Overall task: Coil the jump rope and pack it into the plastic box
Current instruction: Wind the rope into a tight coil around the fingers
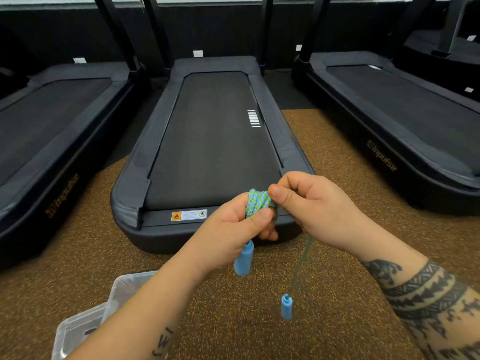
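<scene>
Left hand (pixel 228 229) clenches its fingers round one coiled jump rope (pixel 257 202) and one blue handle (pixel 243 258); right hand (pixel 314 211) fingers pinch the strand (second handle (pixel 286 306) dangles). One plastic box (pixel 75 327), lower left.

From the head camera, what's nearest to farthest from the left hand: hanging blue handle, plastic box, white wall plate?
1. Hanging blue handle, dangling below-right of the left hand
2. Plastic box, floor, lower left
3. White wall plate, far wall
</scene>
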`<state>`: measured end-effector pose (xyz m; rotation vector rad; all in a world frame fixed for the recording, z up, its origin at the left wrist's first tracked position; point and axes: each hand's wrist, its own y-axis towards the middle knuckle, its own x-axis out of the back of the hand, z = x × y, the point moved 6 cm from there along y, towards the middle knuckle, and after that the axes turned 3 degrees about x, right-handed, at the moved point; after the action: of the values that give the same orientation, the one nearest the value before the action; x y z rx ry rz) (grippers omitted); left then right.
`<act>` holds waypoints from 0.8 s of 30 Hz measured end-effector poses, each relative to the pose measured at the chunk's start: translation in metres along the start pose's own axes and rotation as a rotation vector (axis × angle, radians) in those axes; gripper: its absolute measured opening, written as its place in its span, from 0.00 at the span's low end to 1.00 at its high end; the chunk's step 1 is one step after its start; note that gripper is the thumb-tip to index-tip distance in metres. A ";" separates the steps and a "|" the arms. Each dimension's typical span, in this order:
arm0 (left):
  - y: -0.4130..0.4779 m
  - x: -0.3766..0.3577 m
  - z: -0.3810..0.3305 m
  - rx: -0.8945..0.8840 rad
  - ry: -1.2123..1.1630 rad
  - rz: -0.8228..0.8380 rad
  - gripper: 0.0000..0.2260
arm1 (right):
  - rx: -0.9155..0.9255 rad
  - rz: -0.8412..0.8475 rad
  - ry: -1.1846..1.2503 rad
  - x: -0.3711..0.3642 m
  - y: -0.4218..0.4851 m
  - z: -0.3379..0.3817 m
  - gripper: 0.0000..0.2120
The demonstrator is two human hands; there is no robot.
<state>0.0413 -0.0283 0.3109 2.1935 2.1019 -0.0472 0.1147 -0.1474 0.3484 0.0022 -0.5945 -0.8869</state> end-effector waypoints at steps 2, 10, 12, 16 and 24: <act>0.000 -0.001 -0.001 -0.001 -0.085 0.013 0.05 | 0.025 -0.046 -0.016 0.001 0.001 -0.002 0.15; -0.003 -0.010 -0.008 -0.011 -0.426 0.153 0.12 | -0.027 -0.109 0.195 -0.013 0.006 -0.016 0.13; -0.003 -0.010 -0.011 -0.018 -0.496 0.158 0.12 | -0.106 -0.070 0.274 -0.023 0.004 -0.026 0.11; 0.000 -0.006 -0.015 -0.040 -0.605 0.067 0.09 | -0.166 -0.023 0.181 -0.039 0.001 -0.038 0.12; 0.007 0.014 -0.016 -0.107 -0.328 -0.249 0.08 | -0.088 0.065 -0.183 -0.043 -0.007 -0.023 0.11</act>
<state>0.0477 -0.0132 0.3260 1.7173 2.1167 -0.2852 0.0995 -0.1258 0.3065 -0.1787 -0.7213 -0.8550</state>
